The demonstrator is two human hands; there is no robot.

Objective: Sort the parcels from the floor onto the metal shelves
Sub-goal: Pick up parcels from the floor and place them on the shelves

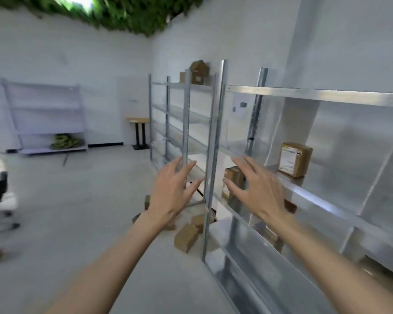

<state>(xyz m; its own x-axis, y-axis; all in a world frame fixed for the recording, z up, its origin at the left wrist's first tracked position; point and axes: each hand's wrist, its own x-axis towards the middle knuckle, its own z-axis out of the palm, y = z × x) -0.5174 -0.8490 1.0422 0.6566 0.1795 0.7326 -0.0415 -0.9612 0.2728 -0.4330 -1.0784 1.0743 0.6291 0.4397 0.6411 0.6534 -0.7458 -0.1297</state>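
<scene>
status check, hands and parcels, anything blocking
Left hand and right hand open, empty, raised. Parcels on floor by the shelf post; one labelled parcel already shelved. Post stands between hands and the pile.

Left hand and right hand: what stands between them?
In the head view, an upright post of the metal shelves shows in the gap between the left hand and the right hand; neither hand holds a parcel.
</scene>
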